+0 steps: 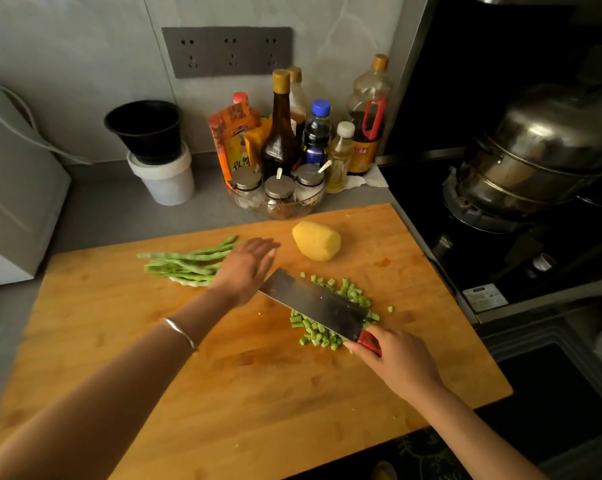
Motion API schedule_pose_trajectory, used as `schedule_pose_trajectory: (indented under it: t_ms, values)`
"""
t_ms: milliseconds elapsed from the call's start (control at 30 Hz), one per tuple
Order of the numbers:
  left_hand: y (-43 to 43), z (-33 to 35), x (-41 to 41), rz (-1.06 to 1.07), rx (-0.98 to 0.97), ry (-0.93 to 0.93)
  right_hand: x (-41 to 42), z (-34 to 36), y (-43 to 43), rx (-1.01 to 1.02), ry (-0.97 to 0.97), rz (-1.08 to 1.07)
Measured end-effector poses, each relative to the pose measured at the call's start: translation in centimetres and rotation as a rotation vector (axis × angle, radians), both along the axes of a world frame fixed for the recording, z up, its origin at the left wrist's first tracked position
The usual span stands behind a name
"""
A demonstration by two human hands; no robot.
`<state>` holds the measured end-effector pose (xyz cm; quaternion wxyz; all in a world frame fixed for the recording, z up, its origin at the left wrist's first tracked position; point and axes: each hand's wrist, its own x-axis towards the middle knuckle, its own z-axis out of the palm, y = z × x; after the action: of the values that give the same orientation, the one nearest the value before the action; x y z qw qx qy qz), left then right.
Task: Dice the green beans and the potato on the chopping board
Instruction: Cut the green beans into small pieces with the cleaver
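Task judged partly complete. On the wooden chopping board (pixel 223 393), a pale, grain-marked slab lying on the grey counter (pixel 119 209), a heap of diced beans (pixel 318 332) sits right of centre: short, matte green cylinders, fairly even in cut, with a few strays beside the heap. A bundle of whole green beans (pixel 185 266), long, slender and slightly knobbly, lies uncut toward the board's far left. The potato (pixel 316 240), peeled, yellow, smooth and egg-shaped, stands untouched at the far edge, apart from both lots of beans. The right hand (pixel 393 358) grips the red handle of a broad steel cleaver (pixel 313 303), fingers curled round it; the blade is tilted over the diced heap. The left hand (pixel 247 268), a thin bangle (pixel 181 334) at its wrist, reaches palm down over the near ends of the whole beans, fingers straight and close together; contact cannot be confirmed. Outstanding: the whole beans and the entire potato.
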<state>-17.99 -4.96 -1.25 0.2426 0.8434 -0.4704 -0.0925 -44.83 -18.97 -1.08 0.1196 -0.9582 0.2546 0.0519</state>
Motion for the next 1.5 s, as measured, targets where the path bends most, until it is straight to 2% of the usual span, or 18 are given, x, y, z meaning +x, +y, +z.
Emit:
schedule_pose_trajectory:
  t_ms: [67, 167, 233, 367, 433, 600, 700, 900, 1000, 1100, 1167, 1300, 1400, 1500]
  values:
    - [1.8, -0.9, 2.5, 0.147, 0.063, -0.042, 0.6, 0.1, 0.0, 0.014, -0.013, -0.011]
    - [4.0, -2.3, 5.1, 0.196, 0.502, -0.079, 1.7, 0.1, 0.2, 0.032, -0.016, -0.022]
    - [4.9, -2.9, 5.5, 0.146, 0.657, -0.157, 2.3, 0.0, 0.3, 0.064, -0.04, -0.036]
    - [5.5, -2.7, 5.8, 0.123, 0.505, -0.366, 3.6, 0.2, 0.7, 0.117, -0.054, -0.05]
    - [5.6, -2.5, 5.8, 0.12, 0.478, -0.398, 4.0, 0.4, 0.8, 0.127, -0.056, -0.054]
    - [5.9, -2.5, 5.9, 0.084, 0.625, -0.442, 4.6, 0.4, 1.2, 0.136, -0.095, -0.068]
    - [6.4, -2.7, 5.9, 0.057, 0.58, -0.444, 4.7, 0.4, 1.2, 0.151, -0.112, -0.071]
    - [7.4, 1.0, 5.1, 0.13, 0.16, -0.28, 4.6, 1.3, 1.2, 0.147, -0.136, -0.1]
    - [7.5, 3.3, 4.3, 0.169, 0.06, -0.262, 4.7, 1.5, 1.4, 0.179, -0.186, -0.126]
    - [7.3, 5.0, 3.4, 0.139, 0.061, -0.089, 4.7, 1.6, 1.8, 0.274, -0.27, -0.171]
    - [7.2, 5.3, 2.5, 0.047, 0.136, 0.039, 4.7, 1.6, 2.1, 0.332, -0.328, -0.199]
    - [7.4, 2.0, -0.8, -0.15, 0.331, 0.153, 4.6, 1.7, 3.2, 0.479, -0.413, -0.253]
    - [7.9, -1.8, -3.1, -0.193, 0.454, 0.132, 4.3, 1.4, 4.2, 0.548, -0.419, -0.273]
    - [9.2, -4.5, -4.2, -0.131, 0.339, 0.155, 3.7, 1.0, 5.1, 0.6, -0.404, -0.286]
